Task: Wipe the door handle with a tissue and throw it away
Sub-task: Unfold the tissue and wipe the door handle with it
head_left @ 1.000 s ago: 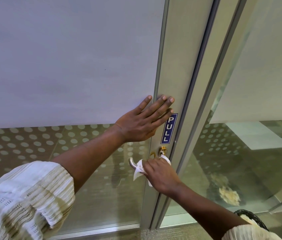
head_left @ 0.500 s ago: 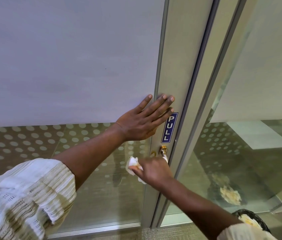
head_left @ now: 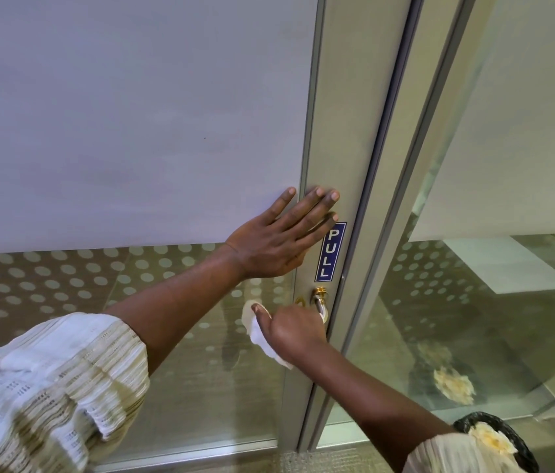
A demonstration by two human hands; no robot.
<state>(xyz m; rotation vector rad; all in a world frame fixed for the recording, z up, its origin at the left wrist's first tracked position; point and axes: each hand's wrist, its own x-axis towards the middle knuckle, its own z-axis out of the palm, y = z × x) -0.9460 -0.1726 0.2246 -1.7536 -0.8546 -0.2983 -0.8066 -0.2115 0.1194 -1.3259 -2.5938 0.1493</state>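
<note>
Tissue [head_left: 257,331] wrapped in right hand [head_left: 295,332] hides the door handle [head_left: 318,303]; left hand [head_left: 276,240] lies flat beside PULL sign [head_left: 330,250].

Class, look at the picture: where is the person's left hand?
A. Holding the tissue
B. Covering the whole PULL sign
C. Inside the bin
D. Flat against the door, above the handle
D: the left hand lies spread flat on the door frame, above the handle.
</note>
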